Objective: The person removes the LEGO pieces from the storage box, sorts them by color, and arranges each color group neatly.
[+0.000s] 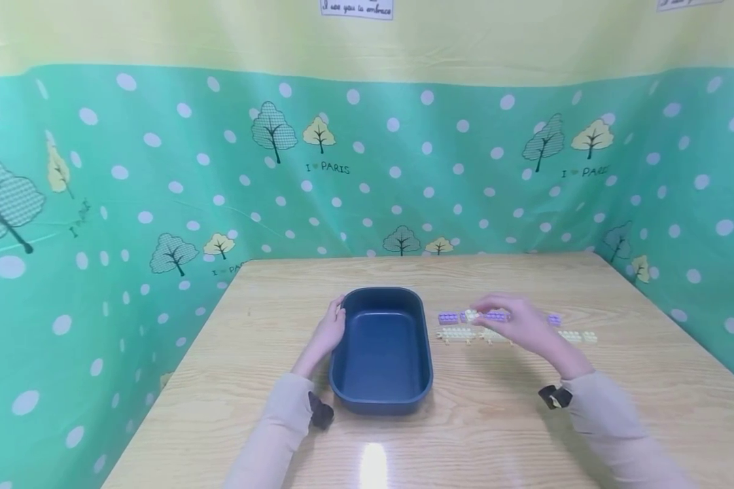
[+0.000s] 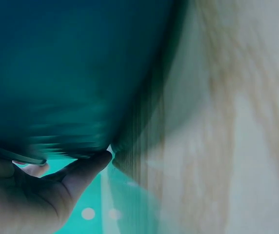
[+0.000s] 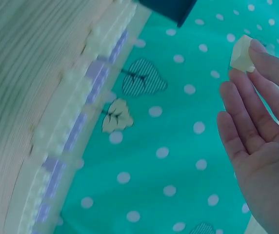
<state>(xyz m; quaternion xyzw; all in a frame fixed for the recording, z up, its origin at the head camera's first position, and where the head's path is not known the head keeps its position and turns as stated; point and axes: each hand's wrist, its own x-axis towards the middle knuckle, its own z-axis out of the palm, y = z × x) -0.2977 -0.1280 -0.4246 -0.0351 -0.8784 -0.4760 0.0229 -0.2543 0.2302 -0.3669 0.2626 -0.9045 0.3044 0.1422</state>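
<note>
A deep dark-blue rectangular bin (image 1: 380,401) stands on the wooden table. My left hand (image 1: 328,333) grips its left side near the far corner; in the left wrist view the thumb (image 2: 83,178) lies against the outer wall, and the rest of that grip is partly hidden. Between thumb and fingertips, my right hand (image 1: 522,326) pinches a pale yellow toy building brick (image 3: 242,53), raised above the table right of the bin. Beneath that hand run a row of purple bricks (image 1: 448,318) and, nearer me, a row of pale yellow bricks (image 1: 457,333), both partly covered by it.
The wooden table (image 1: 477,435) extends on all sides of the bin. A green dotted curtain (image 1: 367,170) with printed trees hangs behind it and along both sides. Dark bands (image 1: 321,411) sit at both wrists.
</note>
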